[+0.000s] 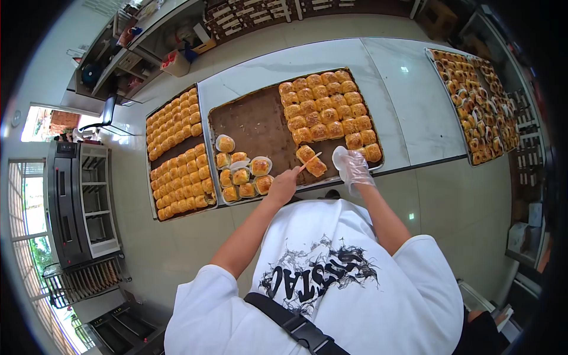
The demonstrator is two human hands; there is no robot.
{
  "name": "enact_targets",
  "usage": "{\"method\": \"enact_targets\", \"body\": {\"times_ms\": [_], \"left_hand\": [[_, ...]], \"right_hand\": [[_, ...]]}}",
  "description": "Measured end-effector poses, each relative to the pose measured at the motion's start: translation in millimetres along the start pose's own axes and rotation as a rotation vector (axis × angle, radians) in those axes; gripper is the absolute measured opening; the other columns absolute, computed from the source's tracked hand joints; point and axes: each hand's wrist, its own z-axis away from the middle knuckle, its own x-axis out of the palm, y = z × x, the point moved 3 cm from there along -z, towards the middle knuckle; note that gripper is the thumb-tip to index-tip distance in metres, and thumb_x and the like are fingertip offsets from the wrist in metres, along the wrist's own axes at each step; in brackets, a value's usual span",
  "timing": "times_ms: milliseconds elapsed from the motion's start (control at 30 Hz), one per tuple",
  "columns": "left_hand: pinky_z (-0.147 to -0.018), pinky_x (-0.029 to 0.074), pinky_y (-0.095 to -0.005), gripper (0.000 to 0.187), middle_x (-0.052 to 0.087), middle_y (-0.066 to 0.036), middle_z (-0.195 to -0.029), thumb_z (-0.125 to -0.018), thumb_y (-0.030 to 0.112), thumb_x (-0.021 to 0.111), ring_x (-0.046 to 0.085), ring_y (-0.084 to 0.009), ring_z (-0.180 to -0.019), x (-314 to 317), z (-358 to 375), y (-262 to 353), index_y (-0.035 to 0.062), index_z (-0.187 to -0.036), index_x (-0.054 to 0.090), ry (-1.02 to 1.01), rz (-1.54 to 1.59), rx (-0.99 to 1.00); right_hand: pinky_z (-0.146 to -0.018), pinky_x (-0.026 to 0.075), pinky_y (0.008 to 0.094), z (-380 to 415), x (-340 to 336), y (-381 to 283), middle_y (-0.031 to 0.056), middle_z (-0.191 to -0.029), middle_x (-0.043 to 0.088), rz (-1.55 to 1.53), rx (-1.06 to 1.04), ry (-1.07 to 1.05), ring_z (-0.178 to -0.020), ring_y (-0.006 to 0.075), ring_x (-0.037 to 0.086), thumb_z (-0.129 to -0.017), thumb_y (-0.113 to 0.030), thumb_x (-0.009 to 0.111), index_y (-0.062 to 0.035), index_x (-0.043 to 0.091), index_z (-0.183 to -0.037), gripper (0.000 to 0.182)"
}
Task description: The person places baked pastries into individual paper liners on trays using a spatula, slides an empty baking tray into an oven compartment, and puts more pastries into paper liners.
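My left hand (283, 186), bare, is closed on a thin orange stick-like tool (312, 161) whose kind I cannot make out. The tool lies across a golden glazed bun pair (311, 162) standing apart near the front edge of the big tray (245, 115). To the right, my right hand (356, 170) wears a clear plastic glove and holds a white paper liner (339, 157). Its fingers are partly hidden. Packed rows of buns (322, 106) fill the tray's right part. Several buns in white paper liners (241, 176) are grouped at the front left.
A second tray of buns (177, 177) adjoins on the left. Another tray of topped pastries (473, 106) sits at the table's right end. The white marble-look table (390, 89) carries them. An oven (66, 201) and rack stand at the left.
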Motion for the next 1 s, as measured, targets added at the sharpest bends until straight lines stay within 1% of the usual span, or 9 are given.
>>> {"method": "enact_targets", "body": {"times_ms": [167, 267, 367, 467, 667, 733, 867, 967, 1000], "left_hand": [[-0.073, 0.045, -0.0473, 0.03, 0.061, -0.022, -0.085, -0.084, 0.004, 0.045, 0.058, -0.0386, -0.082, 11, -8, 0, 0.0017, -0.112, 0.053, 0.007, -0.007, -0.005], [-0.06, 0.048, -0.0405, 0.023, 0.062, -0.017, -0.075, -0.087, 0.007, 0.046, 0.061, -0.0301, -0.066, 30, -18, -3, 0.0012, -0.108, 0.055, 0.078, -0.017, 0.062], [-0.044, 0.042, -0.0279, 0.019, 0.06, -0.008, -0.066, -0.09, 0.01, 0.046, 0.055, -0.0151, -0.051, 30, -25, -10, 0.0014, -0.104, 0.056, -0.245, 0.738, -0.394], [-0.037, 0.033, -0.0191, 0.019, 0.056, -0.002, -0.061, -0.092, 0.015, 0.046, 0.046, -0.0044, -0.044, -17, -15, -3, 0.0019, -0.099, 0.057, -0.383, 0.95, -0.487], [-0.035, 0.032, -0.0218, 0.036, 0.053, -0.002, -0.055, -0.092, 0.035, 0.051, 0.044, -0.0073, -0.04, -64, 18, -45, -0.0002, -0.09, 0.06, -0.636, 0.62, -0.608], [-0.035, 0.032, -0.0219, 0.037, 0.052, -0.002, -0.054, -0.092, 0.035, 0.051, 0.044, -0.0068, -0.04, -40, 7, -41, -0.0001, -0.091, 0.06, -0.499, 0.752, -0.578], [-0.035, 0.033, -0.0213, 0.033, 0.052, -0.001, -0.055, -0.093, 0.031, 0.05, 0.044, -0.0062, -0.04, -8, -11, -32, 0.0005, -0.095, 0.059, -0.306, 0.955, -0.613], [-0.036, 0.032, -0.019, 0.022, 0.051, 0.001, -0.058, -0.094, 0.022, 0.047, 0.042, -0.0043, -0.04, -32, 11, -41, 0.0024, -0.101, 0.056, -0.358, 1.106, -0.517], [-0.036, 0.032, -0.0179, 0.019, 0.051, 0.001, -0.06, -0.094, 0.021, 0.048, 0.041, -0.0034, -0.04, -44, 22, -42, 0.0044, -0.1, 0.054, -0.387, 1.207, -0.491]], "right_hand": [[-0.063, 0.046, 0.0337, 1, 3, 2, 0.0066, -0.081, 0.062, -0.1, 0.07, -0.009, -0.069, 0.0166, 0.056, -0.08, -0.02, 0.057, -0.0021, 0.062, -0.094, 0.024], [-0.063, 0.045, 0.0331, 10, -1, -13, 0.0064, -0.08, 0.061, -0.087, 0.055, 0.008, -0.069, 0.0167, 0.055, -0.08, -0.02, 0.057, -0.0019, 0.062, -0.092, 0.023], [-0.063, 0.045, 0.0329, 20, -8, -38, 0.0074, -0.078, 0.061, -0.055, 0.071, 0.025, -0.068, 0.0175, 0.056, -0.079, -0.02, 0.057, -0.002, 0.062, -0.09, 0.022], [-0.065, 0.046, 0.0339, -2, 3, 1, 0.0094, -0.078, 0.061, -0.191, 0.1, 0.066, -0.07, 0.0197, 0.056, -0.079, -0.02, 0.057, -0.002, 0.061, -0.089, 0.022], [-0.072, 0.047, 0.0386, -17, 29, -43, 0.0171, -0.088, 0.061, 0.291, -0.212, 0.027, -0.084, 0.0313, 0.059, -0.083, -0.022, 0.053, -0.002, 0.061, -0.089, 0.022], [-0.076, 0.047, 0.04, -28, 52, -58, 0.0181, -0.09, 0.06, 0.662, -0.506, -0.057, -0.088, 0.0328, 0.058, -0.085, -0.017, 0.051, -0.0011, 0.059, -0.094, 0.02], [-0.078, 0.047, 0.0409, -34, 87, -70, 0.0189, -0.089, 0.059, 0.842, -0.598, -0.132, -0.088, 0.0326, 0.058, -0.086, -0.014, 0.048, -0.0016, 0.056, -0.101, 0.021], [-0.077, 0.047, 0.0413, -39, 84, -68, 0.0191, -0.089, 0.059, 0.791, -0.521, -0.166, -0.088, 0.0337, 0.058, -0.084, -0.015, 0.051, -0.0017, 0.057, -0.102, 0.023], [-0.078, 0.046, 0.0419, -6, 65, -143, 0.0197, -0.089, 0.06, 0.659, -0.076, -0.233, -0.088, 0.0352, 0.059, -0.083, -0.017, 0.051, -0.0013, 0.058, -0.103, 0.026]]}}
